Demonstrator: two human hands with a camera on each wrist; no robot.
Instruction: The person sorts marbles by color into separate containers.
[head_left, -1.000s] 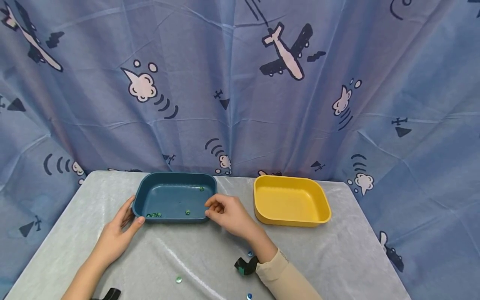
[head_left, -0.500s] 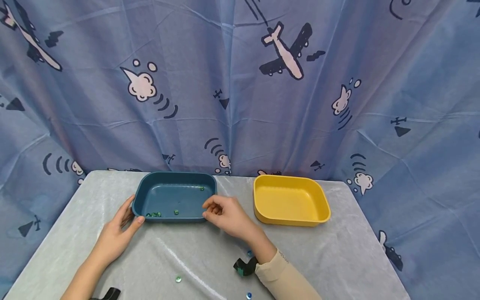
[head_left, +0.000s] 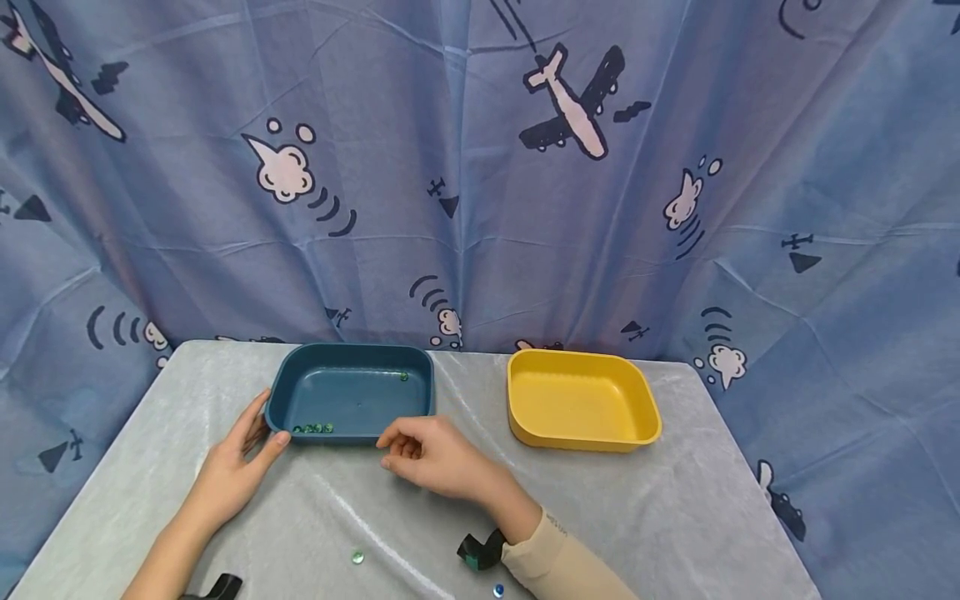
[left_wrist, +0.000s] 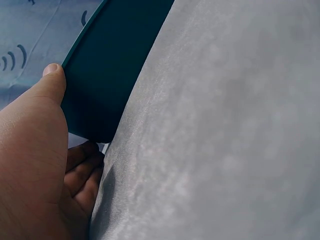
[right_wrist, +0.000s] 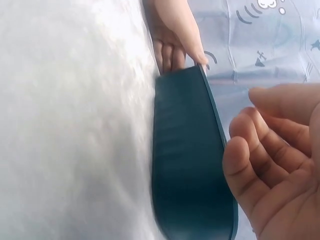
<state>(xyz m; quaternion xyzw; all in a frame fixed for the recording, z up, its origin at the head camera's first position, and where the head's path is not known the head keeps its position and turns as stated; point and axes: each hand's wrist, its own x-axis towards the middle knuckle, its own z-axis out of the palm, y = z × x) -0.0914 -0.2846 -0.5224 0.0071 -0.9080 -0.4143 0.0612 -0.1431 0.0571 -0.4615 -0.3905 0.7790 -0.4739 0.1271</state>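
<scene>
My left hand holds the near left corner of the teal plastic tub, thumb at the rim and fingers along the end wall, as the left wrist view also shows. Inside the tub, several green glass marbles lie in a row at the near left. One more green marble sits at the far right. My right hand hovers by the tub's near right edge, fingers loosely curled. In the right wrist view nothing shows between that hand's fingertips.
A yellow plastic tub stands to the right on the grey cloth-covered table. Nearer me lie a pale green marble and a blue marble. A printed blue curtain hangs behind the table.
One green marble has rolled left along the tub's near side and joined the row. My right hand has moved left and toward me. The left hand has stayed put.
</scene>
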